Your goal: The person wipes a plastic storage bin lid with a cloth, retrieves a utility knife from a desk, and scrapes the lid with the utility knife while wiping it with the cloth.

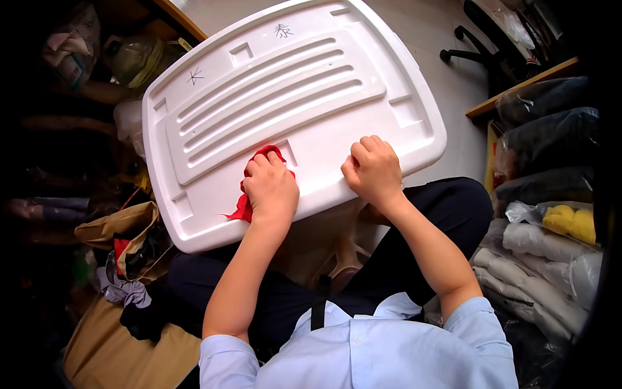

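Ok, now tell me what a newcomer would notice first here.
The big white plastic lid, grooved across its middle, dominates the upper centre. On its near side, a bright red cloth stands out under the left hand, with the right hand curled near the same edge. At far right, a yellow bundle adds another bright spot.
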`<state>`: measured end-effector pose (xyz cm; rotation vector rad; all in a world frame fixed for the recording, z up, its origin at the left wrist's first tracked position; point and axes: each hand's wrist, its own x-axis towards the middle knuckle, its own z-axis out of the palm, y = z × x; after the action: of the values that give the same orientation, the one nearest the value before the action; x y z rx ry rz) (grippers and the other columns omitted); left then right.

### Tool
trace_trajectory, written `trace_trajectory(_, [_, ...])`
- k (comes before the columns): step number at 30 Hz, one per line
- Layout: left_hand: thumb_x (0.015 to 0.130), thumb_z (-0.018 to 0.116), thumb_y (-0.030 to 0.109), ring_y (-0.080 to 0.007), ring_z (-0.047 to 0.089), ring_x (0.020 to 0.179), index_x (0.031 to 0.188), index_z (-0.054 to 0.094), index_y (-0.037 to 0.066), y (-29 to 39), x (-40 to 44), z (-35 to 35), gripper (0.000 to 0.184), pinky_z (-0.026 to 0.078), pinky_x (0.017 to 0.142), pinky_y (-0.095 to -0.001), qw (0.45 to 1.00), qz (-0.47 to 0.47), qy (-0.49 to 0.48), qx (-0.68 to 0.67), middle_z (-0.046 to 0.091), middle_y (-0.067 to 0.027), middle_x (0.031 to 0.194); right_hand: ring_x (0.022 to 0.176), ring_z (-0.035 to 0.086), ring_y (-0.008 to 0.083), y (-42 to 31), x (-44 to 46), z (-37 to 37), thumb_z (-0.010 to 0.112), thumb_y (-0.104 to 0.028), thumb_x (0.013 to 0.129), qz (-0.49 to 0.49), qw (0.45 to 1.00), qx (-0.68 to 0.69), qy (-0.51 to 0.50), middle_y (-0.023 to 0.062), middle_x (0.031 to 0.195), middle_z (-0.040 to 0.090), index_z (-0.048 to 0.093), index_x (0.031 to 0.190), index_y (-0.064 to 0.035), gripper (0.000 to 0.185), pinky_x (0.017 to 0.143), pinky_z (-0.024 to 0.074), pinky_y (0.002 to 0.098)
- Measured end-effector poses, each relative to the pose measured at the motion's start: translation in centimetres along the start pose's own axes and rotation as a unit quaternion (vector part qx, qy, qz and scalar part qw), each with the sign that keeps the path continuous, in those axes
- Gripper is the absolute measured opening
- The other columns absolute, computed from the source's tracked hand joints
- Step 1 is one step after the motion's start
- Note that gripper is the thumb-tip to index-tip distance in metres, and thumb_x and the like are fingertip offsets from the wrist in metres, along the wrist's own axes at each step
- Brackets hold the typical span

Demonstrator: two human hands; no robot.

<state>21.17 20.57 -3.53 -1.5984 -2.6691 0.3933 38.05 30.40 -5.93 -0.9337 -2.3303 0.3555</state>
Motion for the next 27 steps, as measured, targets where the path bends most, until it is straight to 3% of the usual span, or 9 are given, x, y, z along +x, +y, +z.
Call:
trace_trajectory(4, [0.083, 0.057, 0.014, -0.0312, 0.06, 0.095, 0.1, 0.061, -0.001, 0.4, 0.4, -0.7, 0.024, 0.056, 0.068, -0.042, 0.999, 0.002, -0.033, 0.021, 0.058, -0.017, 0.098, 0.067, 0.052, 0.0265, 0.0, 0.1, 0.0, 0.062, -0.008, 0.071, -0.001, 1.0, 0.012, 0.006, 0.0084, 0.066, 0.051, 0.051, 0.062, -0.0055, 0.013, 0.06, 0.041, 0.0389])
trace_trajectory(10, [0.078, 0.06, 0.016, -0.0255, 0.054, 0.096, 0.089, 0.064, 0.006, -3.2, 1.9, -0.2, 0.016, 0.046, 0.074, -0.0402, 0.971, 0.152, 0.15, 0.106, 0.057, -0.0085, 0.096, 0.066, 0.052, 0.0264, 0.1, 0.1, -0.1, 0.062, -0.008, 0.07, -0.004, 1.0, 0.015, 0.011, 0.0085, 0.066, 0.051, 0.052, 0.062, -0.0056, 0.013, 0.06, 0.0412, 0.0389])
trace_trajectory(15, [0.078, 0.064, 0.013, -0.0251, 0.054, 0.101, 0.101, 0.069, 0.014, -6.1, 2.6, -0.3, 0.024, 0.044, 0.077, -0.0404, 0.956, 0.245, 0.159, 0.025, 0.057, -0.0074, 0.101, 0.066, 0.052, 0.0262, 0.0, 0.0, 0.0, 0.062, -0.008, 0.07, 0.002, 1.0, 0.014, 0.004, 0.0084, 0.066, 0.051, 0.053, 0.063, -0.0053, 0.011, 0.06, 0.0415, 0.0386])
trace_trajectory(19, [0.081, 0.063, 0.01, -0.0268, 0.053, 0.101, 0.112, 0.07, 0.011, -4.9, 2.0, 1.0, 0.031, 0.044, 0.079, -0.0416, 0.978, 0.161, 0.118, -0.053, 0.057, -0.0087, 0.101, 0.066, 0.053, 0.0258, -0.1, 0.1, 0.2, 0.062, -0.008, 0.071, 0.003, 1.0, -0.001, 0.0, 0.008, 0.065, 0.051, 0.054, 0.062, -0.0056, 0.012, 0.06, 0.0417, 0.0384])
trace_trajectory(21, [0.08, 0.062, 0.007, -0.0263, 0.052, 0.102, 0.109, 0.072, 0.008, -4.5, 2.0, 2.1, 0.031, 0.045, 0.084, -0.0411, 0.946, 0.145, 0.135, -0.257, 0.057, -0.0084, 0.101, 0.066, 0.053, 0.0256, -0.2, 0.1, 0.3, 0.062, -0.009, 0.071, 0.003, 1.0, -0.006, 0.012, 0.0079, 0.065, 0.052, 0.054, 0.062, -0.0056, 0.012, 0.06, 0.0418, 0.0386])
trace_trajectory(23, [0.083, 0.059, 0.002, -0.0231, 0.054, 0.099, 0.111, 0.072, 0.006, -5.1, 2.0, 2.6, 0.031, 0.046, 0.088, -0.0353, 0.938, 0.127, 0.136, -0.293, 0.057, -0.0072, 0.101, 0.066, 0.053, 0.0257, -0.2, 0.0, 0.2, 0.062, -0.009, 0.071, 0.003, 1.0, -0.006, 0.004, 0.0079, 0.065, 0.052, 0.054, 0.062, -0.0057, 0.012, 0.06, 0.0419, 0.0387])
trace_trajectory(25, [0.087, 0.056, 0.0, -0.0174, 0.056, 0.095, 0.109, 0.072, 0.004, -7.1, 2.3, 3.1, 0.028, 0.046, 0.088, -0.0288, 0.789, 0.022, 0.149, -0.596, 0.058, -0.0056, 0.1, 0.067, 0.053, 0.0259, -0.1, 0.0, 0.2, 0.062, -0.009, 0.071, 0.009, 1.0, -0.01, -0.003, 0.0079, 0.065, 0.052, 0.055, 0.063, -0.0057, 0.012, 0.06, 0.042, 0.0388])
trace_trajectory(26, [0.089, 0.054, -0.001, -0.0138, 0.056, 0.092, 0.109, 0.072, 0.002, -8.7, 2.3, 3.4, 0.027, 0.045, 0.087, -0.0245, 0.759, -0.009, 0.156, -0.632, 0.058, -0.0044, 0.099, 0.067, 0.053, 0.026, -0.1, 0.0, 0.2, 0.062, -0.009, 0.071, 0.007, 1.0, -0.007, 0.001, 0.0079, 0.065, 0.053, 0.055, 0.063, -0.0058, 0.012, 0.06, 0.0421, 0.0389])
trace_trajectory(27, [0.089, 0.053, -0.001, -0.014, 0.056, 0.094, 0.107, 0.073, 0.002, -10.0, 1.8, 2.8, 0.027, 0.045, 0.088, -0.0252, 0.792, -0.011, 0.179, -0.584, 0.057, -0.0045, 0.1, 0.067, 0.054, 0.0262, -0.1, -0.1, 0.2, 0.062, -0.01, 0.071, 0.005, 1.0, -0.003, 0.007, 0.008, 0.066, 0.053, 0.055, 0.063, -0.0059, 0.012, 0.06, 0.0422, 0.0389])
